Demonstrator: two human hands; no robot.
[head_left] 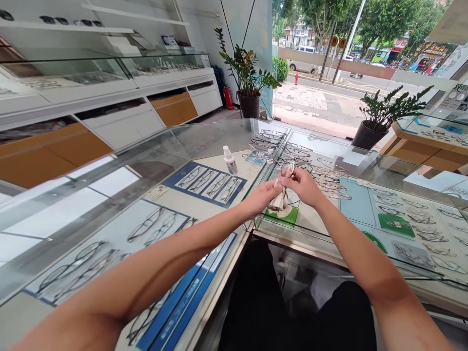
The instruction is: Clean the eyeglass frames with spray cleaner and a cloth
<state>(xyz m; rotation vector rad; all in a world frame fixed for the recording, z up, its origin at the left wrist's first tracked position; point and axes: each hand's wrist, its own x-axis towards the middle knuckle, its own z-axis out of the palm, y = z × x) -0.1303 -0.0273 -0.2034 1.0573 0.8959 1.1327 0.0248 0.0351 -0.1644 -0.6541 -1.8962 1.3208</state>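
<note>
Above the glass counter my two hands meet, fingers closed. My right hand point(302, 185) grips a pair of eyeglasses point(291, 169), with one lens rim showing above the fingers. A pale cleaning cloth point(279, 202) is bunched against the glasses and hangs below the fingers of my left hand point(262, 196), which pinches it. Much of the frame is hidden by fingers and cloth. Just beyond my hands, several eyeglasses point(296, 152) lie in rows on the counter top. A white spray bottle point(230, 161) stands upright on the glass to the left.
Under the glass counter point(204, 127) several eyeglasses point(215, 185) sit on display cards, and more eyeglasses point(431, 234) lie at the right. A green card point(292, 218) shows below my hands. Potted plants point(249, 100) stand beyond, and a fire extinguisher point(227, 98) is by the wall.
</note>
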